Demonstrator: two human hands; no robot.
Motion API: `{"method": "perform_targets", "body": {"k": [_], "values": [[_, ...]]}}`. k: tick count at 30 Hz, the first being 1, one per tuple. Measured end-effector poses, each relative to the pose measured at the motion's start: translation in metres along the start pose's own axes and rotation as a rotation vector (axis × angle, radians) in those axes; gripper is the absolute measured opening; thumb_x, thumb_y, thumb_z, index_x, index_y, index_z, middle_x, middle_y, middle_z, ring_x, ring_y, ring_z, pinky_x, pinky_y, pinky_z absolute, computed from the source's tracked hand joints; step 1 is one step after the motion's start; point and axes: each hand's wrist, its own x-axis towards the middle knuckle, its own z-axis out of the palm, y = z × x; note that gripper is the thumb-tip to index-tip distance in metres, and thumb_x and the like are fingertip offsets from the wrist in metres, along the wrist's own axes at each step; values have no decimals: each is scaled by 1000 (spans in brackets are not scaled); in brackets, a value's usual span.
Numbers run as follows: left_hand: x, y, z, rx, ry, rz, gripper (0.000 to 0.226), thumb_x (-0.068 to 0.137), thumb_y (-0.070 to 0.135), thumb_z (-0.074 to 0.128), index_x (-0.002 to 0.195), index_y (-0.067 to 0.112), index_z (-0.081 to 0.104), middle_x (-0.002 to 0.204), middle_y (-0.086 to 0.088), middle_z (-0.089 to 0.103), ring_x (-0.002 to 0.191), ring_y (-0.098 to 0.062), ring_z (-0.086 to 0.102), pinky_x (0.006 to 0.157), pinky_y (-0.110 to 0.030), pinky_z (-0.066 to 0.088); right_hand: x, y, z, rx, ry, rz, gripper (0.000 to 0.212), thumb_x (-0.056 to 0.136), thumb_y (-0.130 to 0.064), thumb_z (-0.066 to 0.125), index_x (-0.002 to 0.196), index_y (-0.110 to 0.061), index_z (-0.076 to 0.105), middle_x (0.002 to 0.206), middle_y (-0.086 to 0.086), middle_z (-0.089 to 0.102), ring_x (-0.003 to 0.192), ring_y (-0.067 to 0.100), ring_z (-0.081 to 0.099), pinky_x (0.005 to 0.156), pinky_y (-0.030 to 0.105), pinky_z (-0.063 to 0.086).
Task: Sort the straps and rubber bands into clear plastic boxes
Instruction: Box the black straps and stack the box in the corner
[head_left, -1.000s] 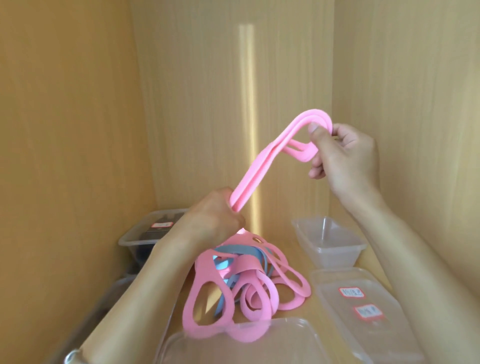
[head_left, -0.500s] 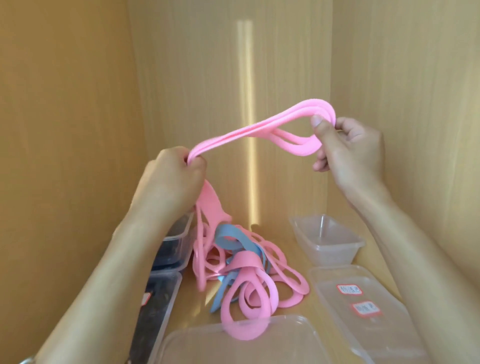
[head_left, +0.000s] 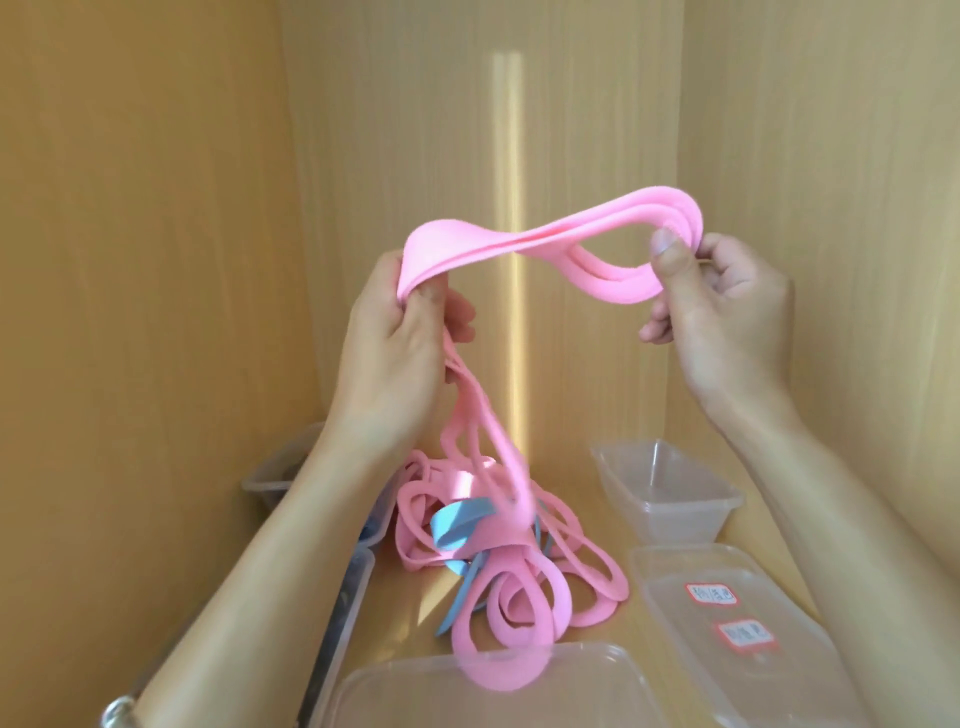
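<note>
Light wood-grain panel walls (head_left: 156, 260), matching wooden shelf floor (head_left: 644, 618), vertical sunlight strip (head_left: 508, 156)

A boxed-in sorting booth is suggested: pale wood-grain panels (head_left: 156, 260) are seen on three sides, and clear plastic boxes (head_left: 670, 493) (one lid (head_left: 769, 670) red-labelled) are laid on the shelf (head_left: 410, 597).

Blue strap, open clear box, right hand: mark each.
blue strap (head_left: 460, 524), head view, folded loop in the pile.
open clear box (head_left: 675, 519), head view, front wall.
right hand (head_left: 727, 319), head view, middle of hand, pinching pink straps (head_left: 545, 235).
</note>
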Motion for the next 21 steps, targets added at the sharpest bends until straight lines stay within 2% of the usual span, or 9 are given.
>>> {"method": "perform_targets", "body": {"k": [3,5,7,9,13,15,17,19,21], "values": [[-1,-7,5,4,-18,-65,30,101,39,39,87,19,56,51,7,45,45,-11,43,46,-25,38,0,2,1,-20,-37,22,23,95,-36,60,76,-23,59,46,-8,54,40,7,55,57,34,49],[0,-17,4,73,-26,-127,49,90,60,42,84,14,59,48,9,43,47,-15,40,51,-34,40,1,7,1,-43,-64,53,23,94,-36,61,77,-19,61,45,-8,54,39,7,54,57,36,49],[1,-26,1,161,-50,-162,67,80,75,42,82,10,56,56,3,48,52,-21,43,56,-48,46,2,13,0,-72,-84,89,25,93,-36,61,78,-15,61,45,-8,54,39,8,53,59,40,51],[1,-31,-1,202,-65,-172,63,79,77,42,77,15,51,62,-2,52,55,-23,47,61,-52,50,2,18,-1,-95,-98,112,28,92,-35,62,79,-11,62,45,-7,53,38,8,52,59,41,52],[1,-34,-2,118,-15,-159,57,81,65,43,87,10,52,63,0,49,55,-16,44,56,-37,41,2,25,-2,-125,-167,147,26,91,-34,63,78,-12,63,47,-7,52,39,9,52,54,31,49],[2,-31,-3,30,46,-176,55,86,60,41,90,6,53,60,2,42,54,-15,39,55,-33,37,1,26,-3,-131,-278,171,21,90,-34,65,78,-16,65,47,-6,53,40,10,52,49,24,48],[4,-28,-4,-58,98,-266,46,93,55,39,87,13,53,55,6,39,49,-12,37,54,-31,37,-2,27,-3,-146,-469,198,20,86,-34,69,77,-17,67,48,-5,54,42,11,53,48,23,47],[5,-27,-6,-168,139,-396,42,96,56,38,83,19,53,52,8,38,47,-11,35,57,-31,38,-6,28,-3,-189,-703,230,25,78,-39,73,78,-15,69,51,-5,57,46,11,55,52,23,48],[6,-28,-7,-245,164,-454,43,96,56,38,79,19,51,52,8,37,47,-12,35,58,-31,38,-10,31,0,-210,-921,284,29,69,-41,75,81,-15,71,57,-6,62,53,11,58,59,25,50]]}}
